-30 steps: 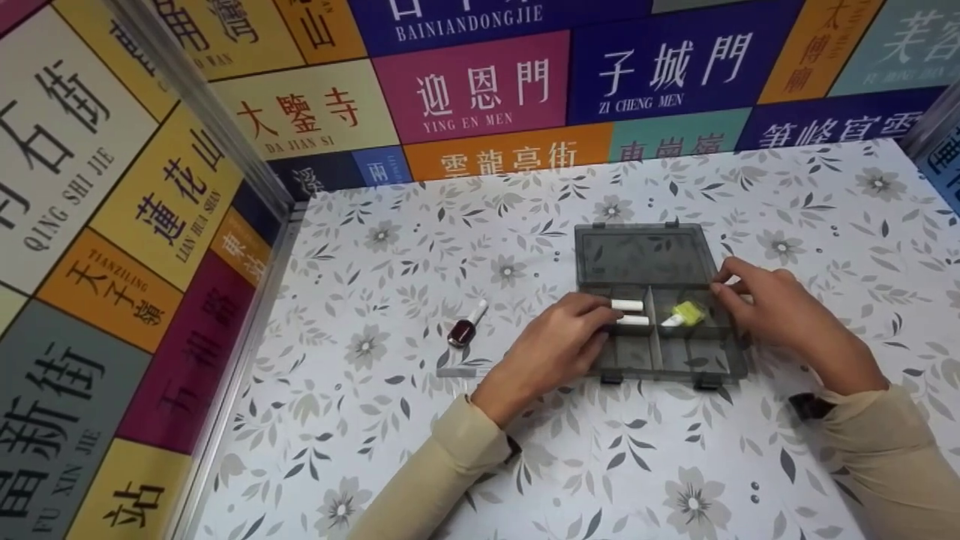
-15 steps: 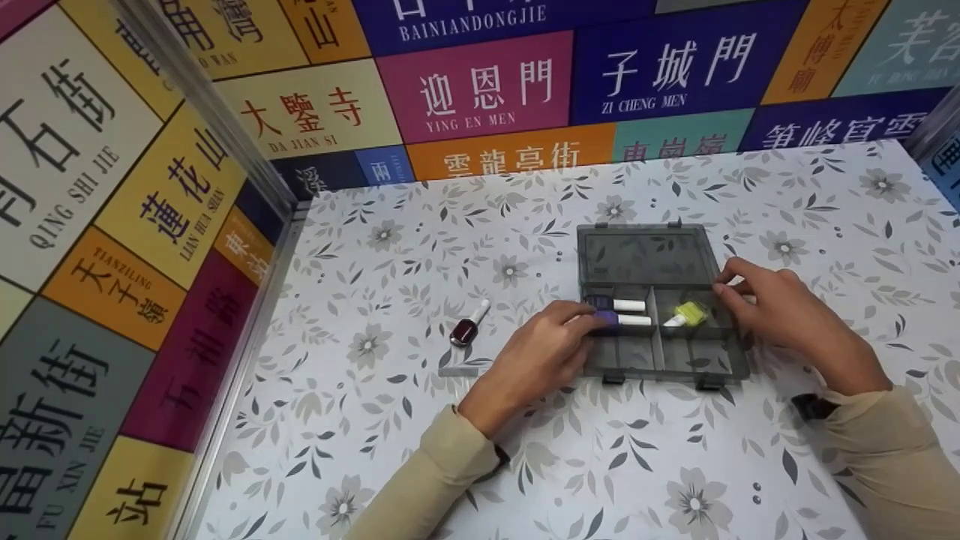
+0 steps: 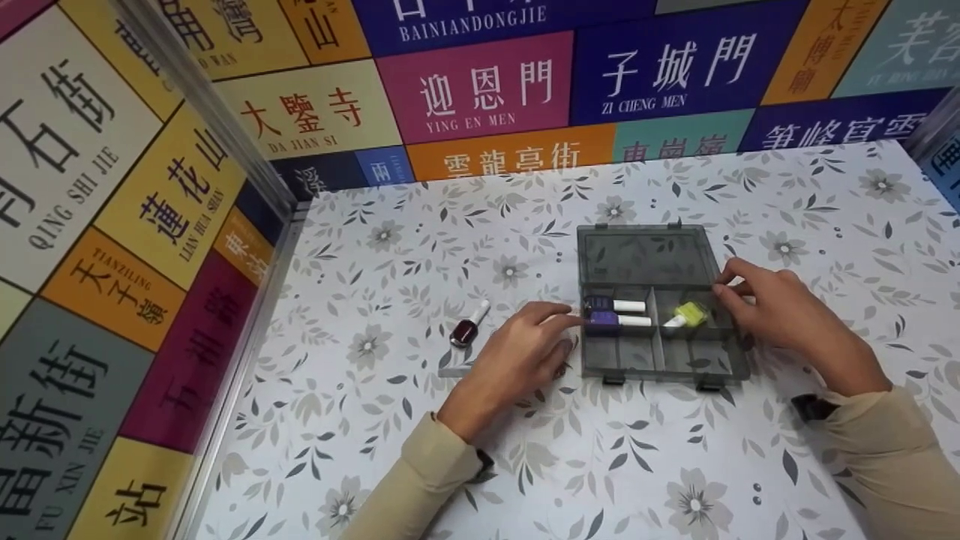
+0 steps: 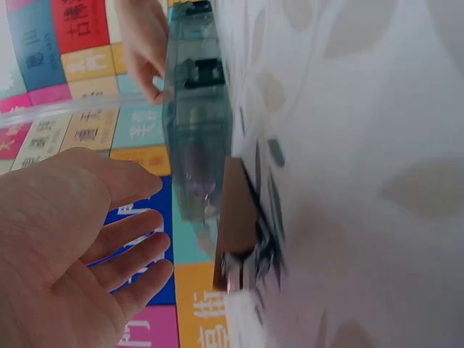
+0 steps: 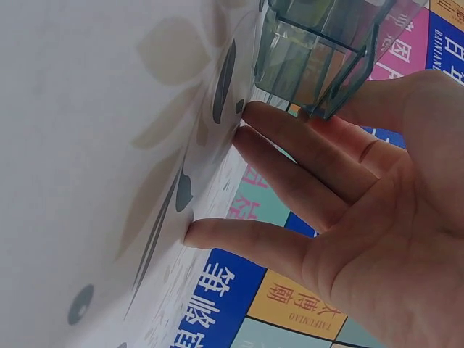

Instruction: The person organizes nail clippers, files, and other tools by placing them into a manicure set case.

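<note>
Pinching the case (image 3: 646, 256) holding three bottles (image 3: 603, 319), right hand (image 3: 791, 313) faces relaxed left hand (image 3: 517, 351).

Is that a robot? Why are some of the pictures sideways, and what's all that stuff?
No robot! It's a person, with a bare left hand and right hand. The wide pictures come from a camera on the head, looking down. The sideways ones come from a camera on each wrist, so things look tipped over. On the flowery surface sits an open, see-through grey box. Inside are a purple bottle, a dark bottle and a yellow-green bottle, maybe nail polish. A dark red bottle is left of the box. The right hand pinches the box's edge; the left hand holds nothing.
</note>
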{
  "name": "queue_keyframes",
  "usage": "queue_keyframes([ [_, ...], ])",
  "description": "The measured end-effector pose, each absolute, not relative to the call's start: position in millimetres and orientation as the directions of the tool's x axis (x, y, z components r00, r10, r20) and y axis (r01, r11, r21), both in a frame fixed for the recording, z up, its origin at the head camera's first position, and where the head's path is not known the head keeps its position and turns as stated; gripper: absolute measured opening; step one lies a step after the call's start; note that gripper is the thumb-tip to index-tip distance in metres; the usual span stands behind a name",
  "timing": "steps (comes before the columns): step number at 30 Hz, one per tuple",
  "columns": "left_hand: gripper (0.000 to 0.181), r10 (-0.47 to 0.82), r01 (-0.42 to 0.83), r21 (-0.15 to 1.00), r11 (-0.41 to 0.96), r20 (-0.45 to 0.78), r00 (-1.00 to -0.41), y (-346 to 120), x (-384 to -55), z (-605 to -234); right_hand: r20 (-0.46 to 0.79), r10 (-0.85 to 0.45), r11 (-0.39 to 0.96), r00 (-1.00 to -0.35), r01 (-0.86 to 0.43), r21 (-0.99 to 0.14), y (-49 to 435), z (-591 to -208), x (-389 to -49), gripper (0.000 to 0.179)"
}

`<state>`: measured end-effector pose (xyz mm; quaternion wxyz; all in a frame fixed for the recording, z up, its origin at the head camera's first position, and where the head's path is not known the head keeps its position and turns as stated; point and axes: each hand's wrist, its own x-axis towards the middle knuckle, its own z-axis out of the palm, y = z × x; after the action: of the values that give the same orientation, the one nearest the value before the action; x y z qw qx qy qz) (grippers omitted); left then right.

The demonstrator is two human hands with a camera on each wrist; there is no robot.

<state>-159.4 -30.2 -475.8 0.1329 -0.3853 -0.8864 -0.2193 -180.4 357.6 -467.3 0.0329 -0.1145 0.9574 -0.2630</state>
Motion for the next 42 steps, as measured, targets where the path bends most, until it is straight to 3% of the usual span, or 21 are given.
queue_keyframes([
  [13, 0.033, 0.516, 0.596, 0.401, 0.695, 0.299, -0.803, -67.0, -168.0, -470.6, -0.007, -0.228, 0.838, -0.974, -0.192, -0.51, 355.4, -468.7, -178.9, 0.02],
  [31, 0.026, 0.425, 0.501, 0.472, 0.725, 0.265, -0.865, -99.8, -164.9, -482.1, 0.008, -0.223, 0.837, -0.975, -0.196, -0.51, 356.3, -469.0, -179.3, 0.019],
  [42, 0.038, 0.372, 0.411, 0.448, 0.794, 0.176, -0.911, -114.5, -171.0, -480.2, 0.038, -0.226, 0.834, -0.973, -0.213, -0.51, 355.8, -469.5, -178.6, 0.017],
])
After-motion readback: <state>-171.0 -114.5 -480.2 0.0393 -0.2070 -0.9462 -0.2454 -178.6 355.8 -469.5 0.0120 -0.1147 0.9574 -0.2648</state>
